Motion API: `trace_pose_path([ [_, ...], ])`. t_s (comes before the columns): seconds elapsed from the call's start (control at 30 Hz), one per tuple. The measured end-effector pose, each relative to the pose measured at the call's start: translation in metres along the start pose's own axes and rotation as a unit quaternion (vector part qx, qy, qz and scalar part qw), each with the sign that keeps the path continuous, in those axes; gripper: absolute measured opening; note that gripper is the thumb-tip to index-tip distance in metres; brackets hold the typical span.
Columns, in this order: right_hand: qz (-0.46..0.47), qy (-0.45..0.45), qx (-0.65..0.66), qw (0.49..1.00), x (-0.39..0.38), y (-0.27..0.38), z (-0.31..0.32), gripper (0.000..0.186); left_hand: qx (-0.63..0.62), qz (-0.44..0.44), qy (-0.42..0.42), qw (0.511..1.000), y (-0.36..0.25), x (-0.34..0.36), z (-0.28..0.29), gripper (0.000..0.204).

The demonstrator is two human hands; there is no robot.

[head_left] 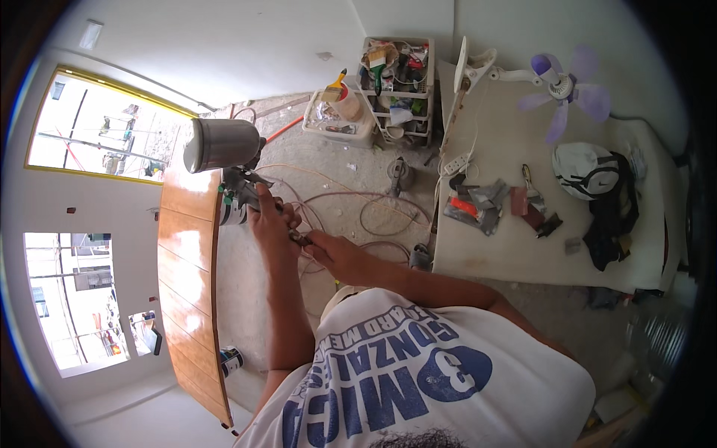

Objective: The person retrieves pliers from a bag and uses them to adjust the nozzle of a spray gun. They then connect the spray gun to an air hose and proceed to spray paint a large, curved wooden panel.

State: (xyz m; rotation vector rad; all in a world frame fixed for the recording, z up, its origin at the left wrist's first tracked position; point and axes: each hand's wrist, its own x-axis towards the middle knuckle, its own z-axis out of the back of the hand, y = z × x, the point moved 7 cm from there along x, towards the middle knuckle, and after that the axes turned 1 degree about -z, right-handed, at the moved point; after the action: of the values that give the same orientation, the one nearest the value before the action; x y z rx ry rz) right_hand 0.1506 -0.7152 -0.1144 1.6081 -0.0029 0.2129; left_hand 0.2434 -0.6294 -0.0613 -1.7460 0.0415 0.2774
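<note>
My left hand is wrapped around the grip of a spray gun. On top of the gun sits a metal paint cup, tilted over to the left. My right hand is closed on the metal hose fitting below the gun's handle, close to my left hand. The fingertips partly cover that fitting. Just left of the gun stands a glossy varnished wooden panel with plank lines.
Air hoses loop across the concrete floor. Behind them are a white tub with brushes and a tiered rack. At right, a covered table bears sandpaper, scrapers, a bag and a purple fan. Cans stand beside the panel.
</note>
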Motion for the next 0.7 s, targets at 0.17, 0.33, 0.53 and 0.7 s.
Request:
trace_pose_path([
  [0.17, -0.008, -0.021, -0.04, 0.999, -0.011, 0.011, 0.003, 0.022, 0.012, 0.0, -0.015, 1.0, 0.008, -0.002, 0.007, 0.037],
  [0.33, 0.002, -0.027, -0.045, 0.999, -0.019, 0.011, 0.003, 0.022, 0.011, 0.004, -0.035, 0.999, 0.012, -0.009, 0.012, 0.039],
  [0.53, 0.008, -0.036, -0.048, 0.998, -0.023, 0.011, 0.005, 0.021, 0.015, 0.0, -0.017, 1.0, 0.012, -0.012, 0.009, 0.037],
  [0.7, -0.005, -0.037, -0.049, 0.998, -0.024, 0.008, 0.004, 0.022, 0.001, 0.007, -0.008, 1.0, 0.015, -0.012, 0.009, 0.035],
])
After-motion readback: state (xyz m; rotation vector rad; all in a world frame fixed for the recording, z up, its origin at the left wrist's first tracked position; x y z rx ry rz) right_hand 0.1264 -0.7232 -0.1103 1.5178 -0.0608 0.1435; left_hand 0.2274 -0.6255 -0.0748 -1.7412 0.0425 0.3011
